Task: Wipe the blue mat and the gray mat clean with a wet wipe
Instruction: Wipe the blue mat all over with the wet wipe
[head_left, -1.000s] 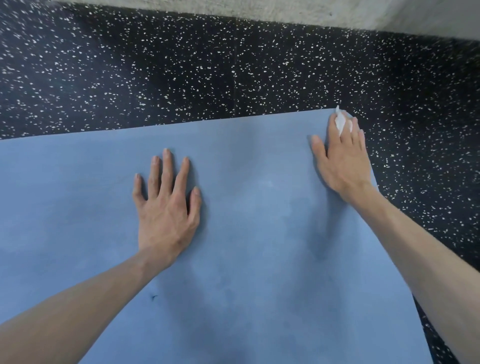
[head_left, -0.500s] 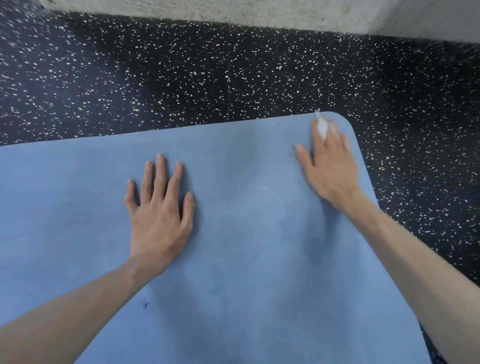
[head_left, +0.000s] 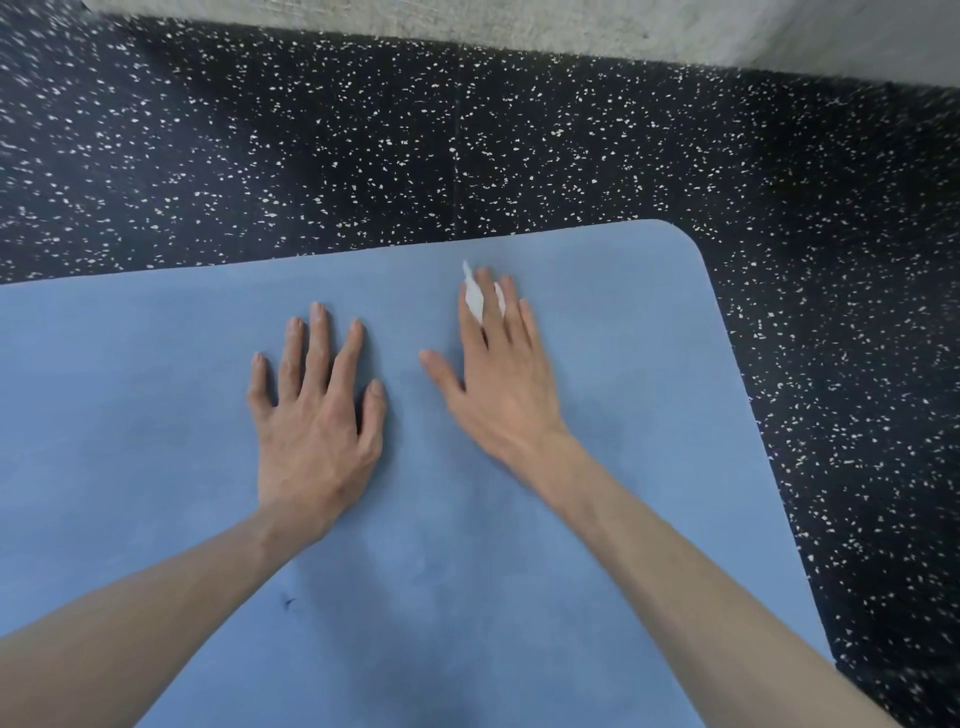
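The blue mat (head_left: 623, 364) lies flat on the floor and fills the lower part of the view; its rounded far right corner shows. My right hand (head_left: 501, 379) presses flat on the mat with straight fingers, and a white wet wipe (head_left: 474, 300) peeks out between and under the fingers. My left hand (head_left: 317, 410) rests flat on the mat just to the left, fingers spread, holding nothing. A small dark mark (head_left: 287, 603) sits on the mat near my left forearm. No gray mat is in view.
Black rubber floor (head_left: 519, 130) with white speckles surrounds the mat on the far side and the right. A pale concrete wall base (head_left: 467, 21) runs along the top edge of the view.
My right hand has slid the wipe leftward from the mat's far right corner toward my left hand. The left hand has stayed pressed in place.
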